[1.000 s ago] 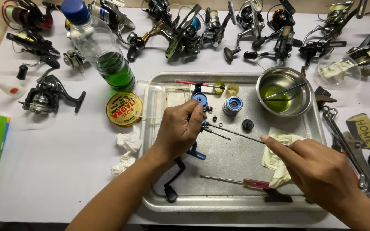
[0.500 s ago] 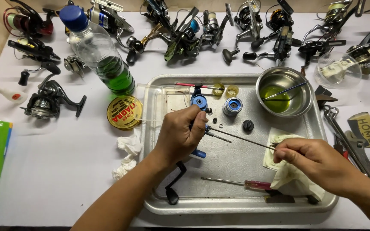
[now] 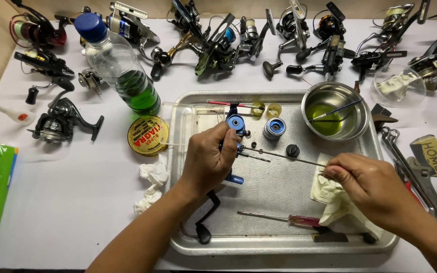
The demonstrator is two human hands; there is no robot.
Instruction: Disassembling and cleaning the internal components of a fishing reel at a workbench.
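Note:
My left hand (image 3: 206,159) grips a blue and black fishing reel body (image 3: 236,124) over the metal tray (image 3: 274,242); its black crank handle (image 3: 206,220) hangs below my wrist. My right hand (image 3: 367,184) pinches the end of a thin metal rod (image 3: 284,155) that runs leftward into the reel, and it rests on a crumpled white cloth (image 3: 330,194). On the tray near the reel lie a blue spool (image 3: 274,127), a small black knob (image 3: 292,150) and a red-handled screwdriver (image 3: 284,218).
A steel bowl (image 3: 336,116) with yellow-green liquid and a brush sits at the tray's back right. A bottle of green liquid (image 3: 127,76) and a round yellow tin (image 3: 147,135) stand left of the tray. Several reels line the back; wrenches (image 3: 410,167) lie right.
My right hand has drawn in from an open pointing pose and closed on the rod's end above the cloth. My left hand keeps its hold on the reel.

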